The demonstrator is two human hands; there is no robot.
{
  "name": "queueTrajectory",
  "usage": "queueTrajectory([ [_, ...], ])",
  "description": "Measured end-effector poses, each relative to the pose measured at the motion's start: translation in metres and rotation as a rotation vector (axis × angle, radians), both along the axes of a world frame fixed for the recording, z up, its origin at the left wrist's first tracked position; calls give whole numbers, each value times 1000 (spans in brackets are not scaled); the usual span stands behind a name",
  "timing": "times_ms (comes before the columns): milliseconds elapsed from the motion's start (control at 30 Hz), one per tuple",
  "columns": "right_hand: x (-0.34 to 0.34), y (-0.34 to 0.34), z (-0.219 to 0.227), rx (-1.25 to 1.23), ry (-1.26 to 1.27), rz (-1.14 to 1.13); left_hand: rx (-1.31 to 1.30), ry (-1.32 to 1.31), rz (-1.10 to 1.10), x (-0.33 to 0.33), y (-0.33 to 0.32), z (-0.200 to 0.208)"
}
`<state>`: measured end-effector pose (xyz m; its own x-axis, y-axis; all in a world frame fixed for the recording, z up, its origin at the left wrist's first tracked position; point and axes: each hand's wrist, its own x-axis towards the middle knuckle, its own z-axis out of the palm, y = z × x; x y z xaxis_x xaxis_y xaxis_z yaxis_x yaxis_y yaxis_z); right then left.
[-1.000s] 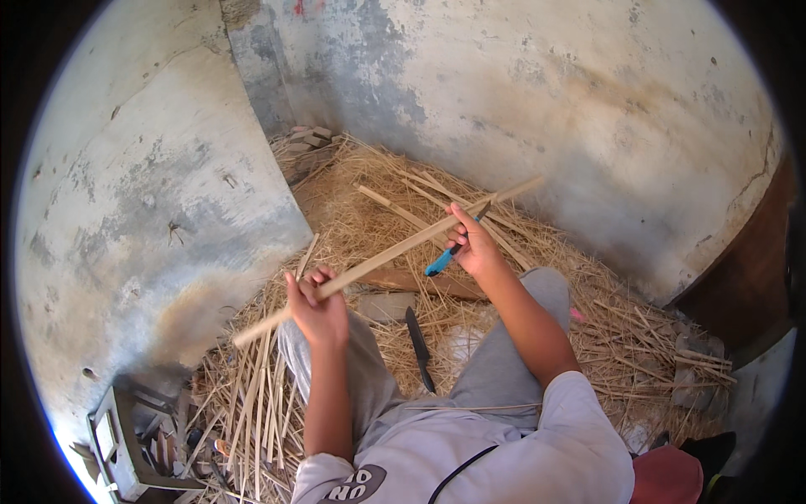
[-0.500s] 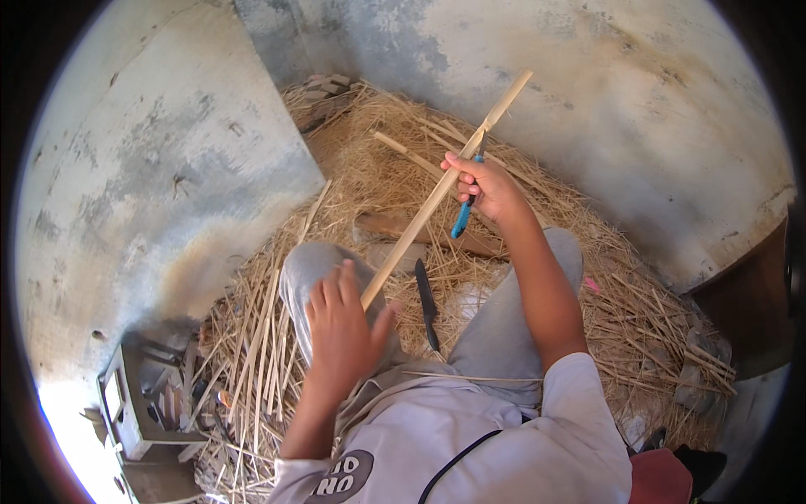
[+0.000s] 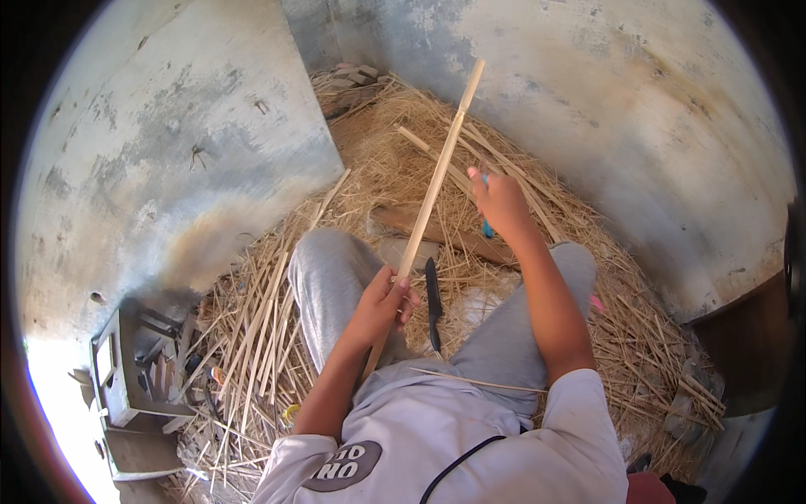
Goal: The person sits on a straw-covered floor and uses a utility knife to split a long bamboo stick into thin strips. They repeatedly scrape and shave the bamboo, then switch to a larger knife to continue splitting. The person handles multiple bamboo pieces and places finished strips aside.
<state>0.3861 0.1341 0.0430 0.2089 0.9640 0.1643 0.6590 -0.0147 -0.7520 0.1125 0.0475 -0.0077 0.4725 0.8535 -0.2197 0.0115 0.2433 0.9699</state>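
We find the left hand (image 3: 382, 302) closed around the long cane (image 3: 432, 197), which slants up from the lap. The right hand (image 3: 501, 202) grips a blue-handled tool (image 3: 486, 225) (blade hidden, probably a knife) just beside the cane. A slip could bring its edge toward the left fingers; the dark blade (image 3: 432, 302) between the knees risks a cut.

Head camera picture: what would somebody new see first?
A long pale stick runs up the middle, gripped low by the left hand. The right hand holds something blue beside it. Straw covers the floor, and a dark blade lies between the knees.
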Motion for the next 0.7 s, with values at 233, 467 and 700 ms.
queueTrajectory([
  [233,-52,-21,-46,21,-332,230,-9,19,156,4,12,-29],
  [467,-68,-30,-61,5,-423,188,312,215,235,5,11,-43],
  [700,-67,-2,-103,96,-671,230,483,411,252,8,6,-46],
])
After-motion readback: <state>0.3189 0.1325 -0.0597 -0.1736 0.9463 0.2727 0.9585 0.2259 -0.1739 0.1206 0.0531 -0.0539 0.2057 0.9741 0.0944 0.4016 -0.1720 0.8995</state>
